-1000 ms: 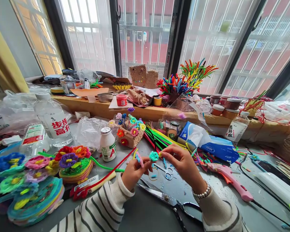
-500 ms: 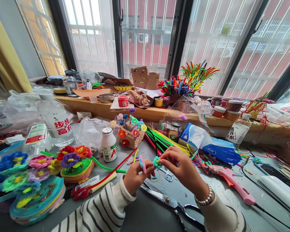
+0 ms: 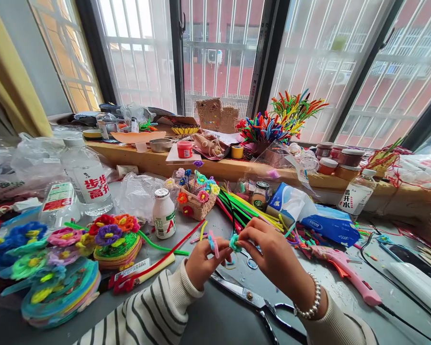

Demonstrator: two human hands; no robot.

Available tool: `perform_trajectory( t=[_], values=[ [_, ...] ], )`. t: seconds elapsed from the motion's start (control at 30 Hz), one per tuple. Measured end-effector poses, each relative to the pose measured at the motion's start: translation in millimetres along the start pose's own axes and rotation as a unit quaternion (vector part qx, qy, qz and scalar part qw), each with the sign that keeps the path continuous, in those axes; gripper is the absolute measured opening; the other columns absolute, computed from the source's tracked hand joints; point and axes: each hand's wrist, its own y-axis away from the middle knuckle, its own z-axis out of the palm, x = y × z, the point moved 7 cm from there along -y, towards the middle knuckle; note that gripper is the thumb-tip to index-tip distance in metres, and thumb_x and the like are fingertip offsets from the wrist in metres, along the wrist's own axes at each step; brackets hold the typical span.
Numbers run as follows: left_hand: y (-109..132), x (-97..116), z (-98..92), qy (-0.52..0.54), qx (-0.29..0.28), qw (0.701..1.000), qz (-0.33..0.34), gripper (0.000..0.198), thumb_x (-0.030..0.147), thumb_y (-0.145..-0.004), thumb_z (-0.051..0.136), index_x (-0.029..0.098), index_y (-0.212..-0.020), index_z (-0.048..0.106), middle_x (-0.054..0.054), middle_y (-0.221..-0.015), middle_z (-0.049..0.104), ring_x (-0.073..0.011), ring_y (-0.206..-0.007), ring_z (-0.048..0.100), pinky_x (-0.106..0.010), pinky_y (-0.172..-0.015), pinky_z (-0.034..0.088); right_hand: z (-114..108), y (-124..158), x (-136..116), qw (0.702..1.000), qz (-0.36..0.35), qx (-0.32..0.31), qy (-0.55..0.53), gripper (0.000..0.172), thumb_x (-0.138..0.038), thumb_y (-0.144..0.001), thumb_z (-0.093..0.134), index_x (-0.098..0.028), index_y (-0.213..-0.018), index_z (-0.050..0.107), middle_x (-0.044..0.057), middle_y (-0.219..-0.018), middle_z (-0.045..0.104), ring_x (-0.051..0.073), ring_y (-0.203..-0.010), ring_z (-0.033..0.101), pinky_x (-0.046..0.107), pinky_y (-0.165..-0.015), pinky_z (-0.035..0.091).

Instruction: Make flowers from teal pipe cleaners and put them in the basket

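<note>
In the head view, a small teal pipe-cleaner piece [image 3: 234, 242], curled up tight, sits between my two hands. My left hand [image 3: 202, 264] pinches it from the left, and a pink and light-blue fuzzy piece [image 3: 212, 243] stands at its fingers. From the right, thumb and fingertips of my right hand [image 3: 273, 249] close on the same teal curl. Below the hands lie large black-handled scissors [image 3: 249, 295] with their blades partly apart. Small scissors [image 3: 252, 262] rest just behind, partly covered by the right hand.
Pipe-cleaner flowers [image 3: 108, 235] cover the left side, beside a white bottle [image 3: 164, 214]. A flower basket [image 3: 200, 207] stands behind the hands, near loose pipe cleaners [image 3: 244, 209]. To the right are a blue tissue pack [image 3: 323, 221] and a pink glue gun [image 3: 352, 273] with its cord.
The view has shifted slightly, so the scene sits a little further right. Both hands keep their pinch on the teal curl; the right hand and wrist have turned a little.
</note>
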Motion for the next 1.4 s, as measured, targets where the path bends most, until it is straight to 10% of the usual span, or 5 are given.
perform_trajectory(
  t=[0.47, 0.8, 1.0, 1.23, 1.4],
  values=[
    [0, -1, 2.2, 0.032, 0.005, 0.999, -0.039, 0.025, 0.031, -0.068, 0.047, 0.015, -0.051, 0.056, -0.001, -0.050, 0.052, -0.0090, -0.044, 0.045, -0.022, -0.049, 0.038, -21, -1, 6, 0.993, 0.029, 0.081, -0.076, 0.016, -0.024, -0.078, 0.041, -0.018, -0.075, 0.056, 0.004, -0.073, 0.051, 0.013, -0.066, 0.048, 0.025, -0.061, 0.038],
    [1, -3, 5.3, 0.055, 0.004, 0.997, -0.057, 0.025, 0.034, -0.067, 0.049, 0.015, -0.054, 0.056, -0.001, -0.048, 0.053, -0.0088, -0.044, 0.045, -0.021, -0.047, 0.038, -6, -2, 3, 0.997, 0.018, 0.026, -0.068, 0.011, -0.025, -0.073, 0.047, -0.018, -0.070, 0.055, 0.003, -0.073, 0.051, 0.013, -0.068, 0.049, 0.024, -0.061, 0.039],
    [-2, -21, -8.8, 0.098, 0.070, 0.989, -0.083, 0.024, 0.035, -0.068, 0.048, 0.012, -0.073, 0.054, 0.002, -0.045, 0.050, -0.0076, -0.040, 0.044, -0.019, -0.042, 0.036, -7, -2, 36, 0.985, 0.109, 0.081, -0.104, 0.016, -0.027, -0.074, 0.045, -0.016, -0.068, 0.054, 0.002, -0.067, 0.052, 0.012, -0.059, 0.047, 0.023, -0.053, 0.038],
    [-4, -38, -19.6, 0.111, 0.107, 0.979, -0.130, 0.025, 0.037, -0.072, 0.038, 0.014, -0.075, 0.044, 0.002, -0.042, 0.052, -0.0076, -0.034, 0.044, -0.019, -0.037, 0.035, 81, 17, 51, 0.905, 0.190, -0.254, -0.284, 0.016, -0.026, -0.074, 0.041, -0.015, -0.068, 0.050, 0.003, -0.064, 0.058, 0.014, -0.058, 0.055, 0.025, -0.052, 0.043],
    [-3, -43, -21.3, 0.096, 0.121, 0.977, -0.149, 0.022, 0.037, -0.072, 0.038, 0.015, -0.074, 0.043, -0.003, -0.050, 0.058, -0.0109, -0.038, 0.051, -0.023, -0.042, 0.040, 62, 4, 47, 0.964, 0.120, -0.083, -0.224, 0.012, -0.024, -0.073, 0.042, -0.016, -0.066, 0.049, 0.008, -0.099, 0.051, 0.018, -0.101, 0.042, 0.029, -0.078, 0.037]
  ],
)
